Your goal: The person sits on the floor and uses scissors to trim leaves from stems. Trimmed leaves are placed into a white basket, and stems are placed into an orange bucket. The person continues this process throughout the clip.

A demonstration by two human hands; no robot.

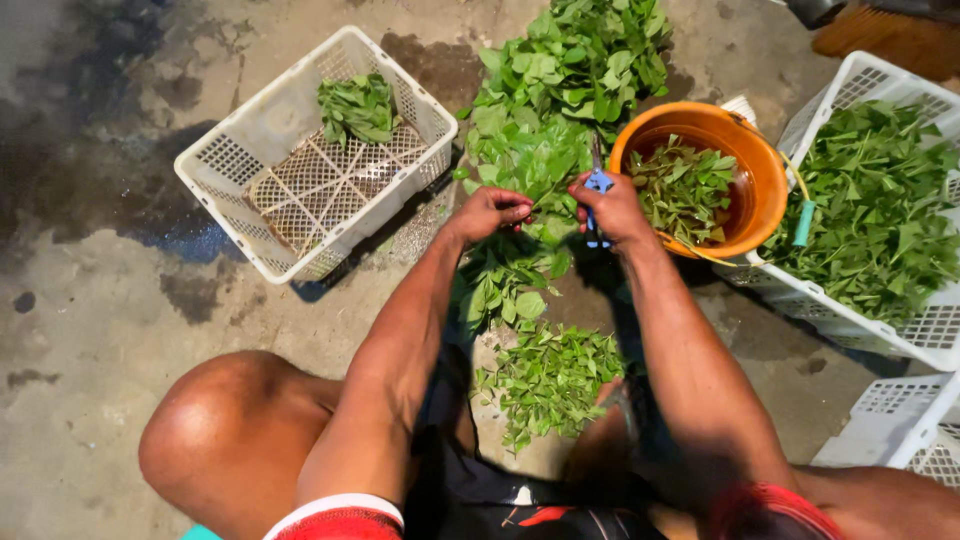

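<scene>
Left hand pinches leafy stem; right hand grips scissors.

Produce-sorting work area, floor level: stained wet concrete floor, white plastic crates flanking the hands, leafy greens heaped beyond them, orange bucket alongside.

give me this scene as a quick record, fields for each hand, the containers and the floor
left hand: left hand pinches a leafy stem
right hand: right hand grips blue-handled scissors at the same stem
orange bucket: orange bucket beside the right hand, holds water and cut leaves
left crate: white crate, one small leaf bunch inside
right crate: full crate heaped with greens
floor: wet concrete floor; leaf pile ahead, trimmed leaves between the knees
</scene>
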